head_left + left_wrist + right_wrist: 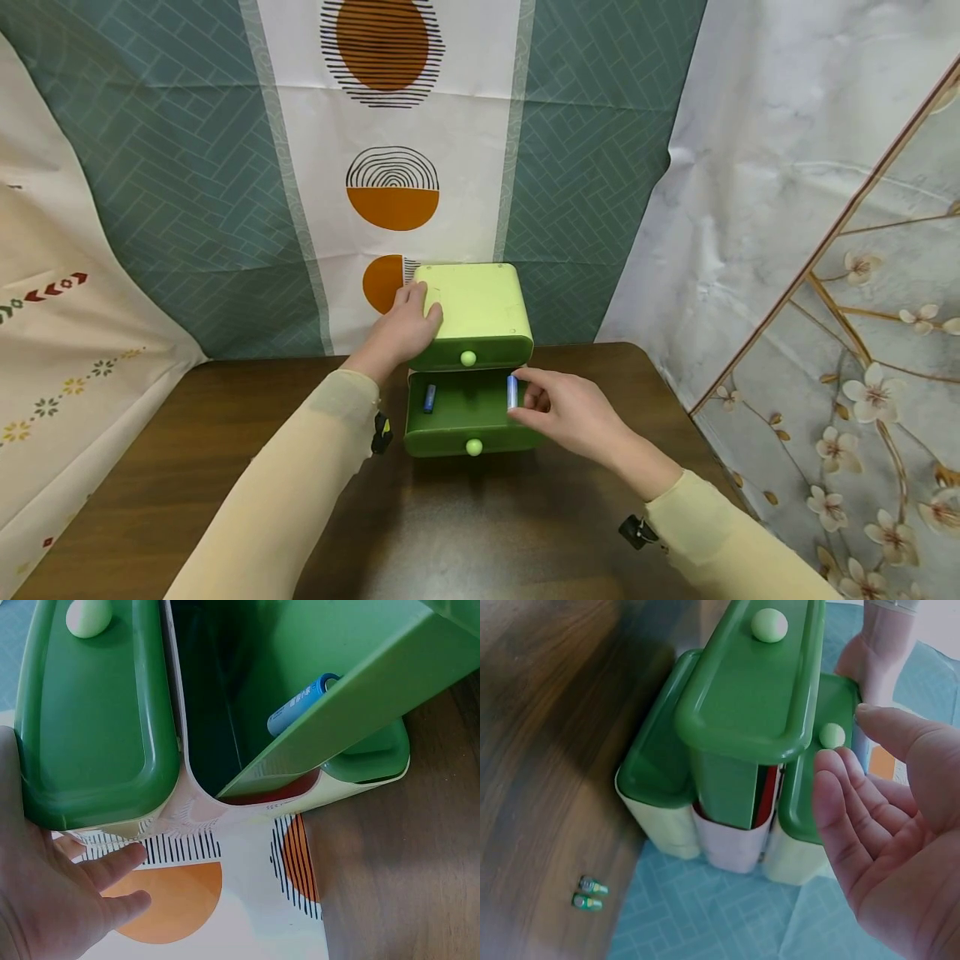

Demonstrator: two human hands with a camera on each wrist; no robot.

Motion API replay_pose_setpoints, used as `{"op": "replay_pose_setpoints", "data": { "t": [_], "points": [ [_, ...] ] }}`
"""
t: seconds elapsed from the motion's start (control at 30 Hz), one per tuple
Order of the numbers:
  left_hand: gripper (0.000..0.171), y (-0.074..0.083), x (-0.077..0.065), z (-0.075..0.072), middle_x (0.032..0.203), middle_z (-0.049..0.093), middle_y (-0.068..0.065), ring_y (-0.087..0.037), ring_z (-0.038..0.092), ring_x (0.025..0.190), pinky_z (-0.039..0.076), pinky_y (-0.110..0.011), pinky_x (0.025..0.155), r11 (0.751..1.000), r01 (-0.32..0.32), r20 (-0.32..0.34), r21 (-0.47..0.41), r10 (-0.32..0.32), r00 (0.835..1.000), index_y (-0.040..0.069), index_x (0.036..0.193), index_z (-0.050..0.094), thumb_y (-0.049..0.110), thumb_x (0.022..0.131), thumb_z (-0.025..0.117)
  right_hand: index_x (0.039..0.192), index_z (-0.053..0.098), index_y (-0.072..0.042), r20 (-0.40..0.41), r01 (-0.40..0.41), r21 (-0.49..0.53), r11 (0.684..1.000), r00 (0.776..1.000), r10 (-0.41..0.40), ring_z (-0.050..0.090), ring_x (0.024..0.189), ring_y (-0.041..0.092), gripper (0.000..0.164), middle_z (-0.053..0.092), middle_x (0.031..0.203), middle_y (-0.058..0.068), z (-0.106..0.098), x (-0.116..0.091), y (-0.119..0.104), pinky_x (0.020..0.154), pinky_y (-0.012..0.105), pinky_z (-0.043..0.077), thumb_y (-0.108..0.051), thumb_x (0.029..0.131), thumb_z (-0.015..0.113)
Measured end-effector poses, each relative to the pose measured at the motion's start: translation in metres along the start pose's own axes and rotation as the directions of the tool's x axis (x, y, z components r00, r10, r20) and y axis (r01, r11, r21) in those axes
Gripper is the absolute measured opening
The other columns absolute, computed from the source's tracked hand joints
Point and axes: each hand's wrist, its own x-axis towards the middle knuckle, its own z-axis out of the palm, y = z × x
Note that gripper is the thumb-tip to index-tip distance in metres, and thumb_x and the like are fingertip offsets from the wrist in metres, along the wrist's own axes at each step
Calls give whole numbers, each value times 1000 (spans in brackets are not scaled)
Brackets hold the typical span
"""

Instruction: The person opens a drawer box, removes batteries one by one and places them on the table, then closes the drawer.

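Note:
A small drawer cabinet (476, 296) has a pale yellow-green top and green drawer fronts. Its middle drawer (468, 417) is pulled out, and a blue battery (430, 398) lies at the left inside it. That battery (300, 705) also shows in the left wrist view. My left hand (408, 321) rests against the cabinet's upper left edge, its fingers fairly straight along the side. Over the right end of the open drawer, my right hand (566, 408) pinches a second blue battery (512, 392) upright between thumb and fingertips. In the right wrist view, the fingers mostly hide this battery.
Two small green batteries (587, 892) lie on the wooden table (540, 787) beside the cabinet, in the right wrist view. A patterned cloth (585, 192) hangs right behind the cabinet. The upper drawer, with a round knob (468, 358), is closed.

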Motion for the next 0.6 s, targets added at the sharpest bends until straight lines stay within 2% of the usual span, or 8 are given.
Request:
{"op": "replay_pose_setpoints", "data": {
  "t": [0.23,0.6],
  "points": [
    [76,-1,0,1,184,4,-15,-44,30,162,31,-63,127,1000,1,-1,-6,-1,1000,11,179,12,51,116,27,140,73,-11,-8,-9,-20,1000,1000,9,62,76,-5,51,66,88,-22,-6,-8,9,75,32,54,-34,98,87],
    [76,-3,2,1,185,2,-14,-43,26,164,28,-63,128,1000,-6,-9,-14,6,1000,11,179,11,51,116,27,134,74,-14,-39,-41,-66,997,999,38,63,77,-2,43,66,89,-21,-17,-19,32,74,34,54,-30,97,87]
  ]
}}
